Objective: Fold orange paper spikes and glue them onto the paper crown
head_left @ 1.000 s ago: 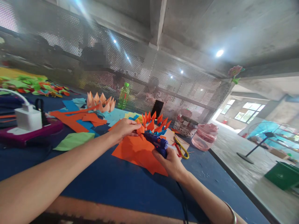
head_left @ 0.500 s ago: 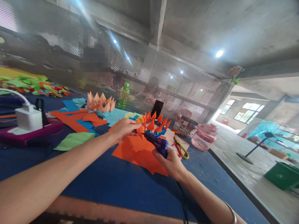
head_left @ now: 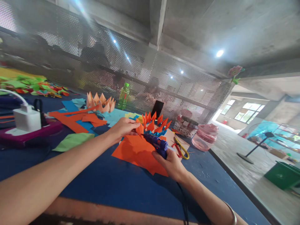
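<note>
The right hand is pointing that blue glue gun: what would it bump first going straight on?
The right hand's glue gun would probably first meet the folded orange paper pinched by the left hand; the nozzle looks very near it, though touching is unclear.

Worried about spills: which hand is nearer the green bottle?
Left. The left hand is in front of the bottle; the right hand is farther away, to its right.

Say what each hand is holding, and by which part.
Right hand: blue glue gun, by its handle. Left hand: folded orange paper, pinched at its left edge.
</note>
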A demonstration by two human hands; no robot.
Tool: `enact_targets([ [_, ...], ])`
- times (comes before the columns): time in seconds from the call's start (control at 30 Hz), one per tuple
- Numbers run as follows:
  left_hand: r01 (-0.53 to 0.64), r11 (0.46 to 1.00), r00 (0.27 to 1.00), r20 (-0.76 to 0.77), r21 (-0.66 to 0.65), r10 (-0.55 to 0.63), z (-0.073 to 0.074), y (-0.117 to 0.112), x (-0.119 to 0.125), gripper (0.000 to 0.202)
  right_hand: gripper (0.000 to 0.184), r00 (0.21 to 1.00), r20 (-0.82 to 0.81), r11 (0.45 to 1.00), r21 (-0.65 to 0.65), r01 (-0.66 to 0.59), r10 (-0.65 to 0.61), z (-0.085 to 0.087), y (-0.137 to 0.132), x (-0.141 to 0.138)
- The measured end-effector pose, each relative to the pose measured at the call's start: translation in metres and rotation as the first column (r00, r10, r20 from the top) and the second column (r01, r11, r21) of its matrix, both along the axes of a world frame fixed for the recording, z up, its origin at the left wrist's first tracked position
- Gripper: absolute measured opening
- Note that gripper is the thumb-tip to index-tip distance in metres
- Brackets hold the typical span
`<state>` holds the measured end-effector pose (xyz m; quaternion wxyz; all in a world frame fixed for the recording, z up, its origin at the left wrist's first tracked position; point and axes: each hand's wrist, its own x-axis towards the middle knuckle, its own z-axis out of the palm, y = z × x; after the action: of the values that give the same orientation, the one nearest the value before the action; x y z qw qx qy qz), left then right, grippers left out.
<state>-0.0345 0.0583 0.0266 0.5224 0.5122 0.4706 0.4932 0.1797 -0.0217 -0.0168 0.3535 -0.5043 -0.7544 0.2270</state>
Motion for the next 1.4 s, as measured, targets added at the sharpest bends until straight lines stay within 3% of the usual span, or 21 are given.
enact_targets([
  [1.1, -0.042, 0.999, 0.998, 0.044, 0.017, 0.041, 0.005, 0.003, -0.006, 0.01, 0.027, 0.999, 0.029, 1.0, -0.002, -0.027, 0.027, 0.003, -0.001, 0.0],
  [1.27, -0.113, 0.992, 0.989, 0.104, 0.048, 0.107, 0.013, 0.004, -0.012, 0.01, 0.022, 0.979, 0.203, 0.994, 0.111, -0.015, -0.008, 0.011, -0.007, 0.002],
  [1.37, -0.147, 0.987, 0.98, 0.145, 0.061, 0.137, 0.018, 0.003, -0.017, 0.01, 0.007, 0.905, 0.403, 0.972, 0.231, 0.039, -0.132, 0.02, -0.019, 0.022],
  [1.4, -0.143, 0.988, 0.98, 0.148, 0.058, 0.133, 0.019, 0.003, -0.018, 0.01, 0.009, 0.876, 0.426, 0.957, 0.267, 0.117, -0.226, 0.022, -0.024, 0.034],
])
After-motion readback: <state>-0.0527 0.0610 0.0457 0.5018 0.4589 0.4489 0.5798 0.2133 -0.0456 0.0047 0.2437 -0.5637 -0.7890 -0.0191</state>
